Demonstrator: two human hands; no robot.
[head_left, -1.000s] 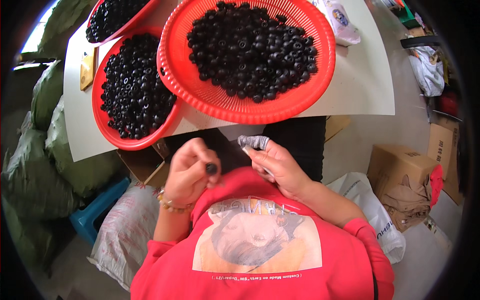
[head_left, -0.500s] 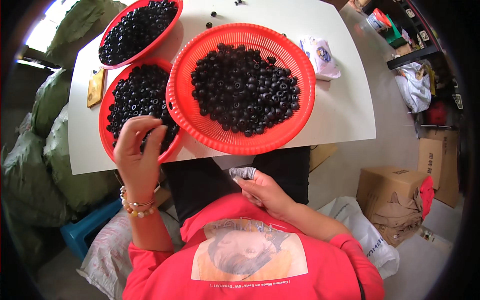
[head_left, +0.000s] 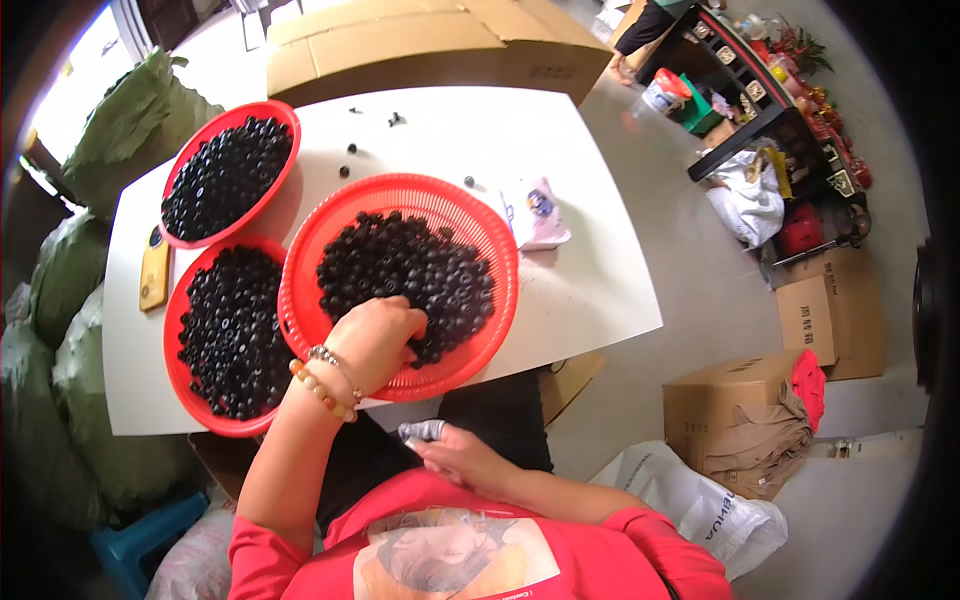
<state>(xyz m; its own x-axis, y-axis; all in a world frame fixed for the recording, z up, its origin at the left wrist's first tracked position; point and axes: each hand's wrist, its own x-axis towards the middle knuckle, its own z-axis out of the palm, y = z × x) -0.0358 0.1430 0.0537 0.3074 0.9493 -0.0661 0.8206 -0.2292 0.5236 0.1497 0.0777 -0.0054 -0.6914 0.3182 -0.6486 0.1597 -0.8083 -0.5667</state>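
My left hand (head_left: 378, 340), with beaded bracelets (head_left: 325, 385) at its wrist, reaches into the large red plastic basket (head_left: 500, 300). Its fingers curl down at the near edge of a heap of small round black pieces (head_left: 400, 270), some showing a hole. What lies between the fingertips is hidden. Lower down, over my lap, my right hand (head_left: 465, 460) is closed, fingers drawn together. A grey wrap (head_left: 422, 430) covers one of its fingertips; anything else it holds is too small to make out.
Two more red baskets hold black pieces: one at the near left (head_left: 175, 370), one at the far left (head_left: 297, 135). On the white table (head_left: 590, 290) lie a yellow object (head_left: 155, 272), a tissue pack (head_left: 537, 215) and stray pieces. Cardboard boxes (head_left: 720, 395) stand right; green sacks (head_left: 60, 280) line the left.
My left hand has moved from over the near-left basket rightward into the large basket. My right hand stays over my lap. The view has shifted, showing more beyond the table.
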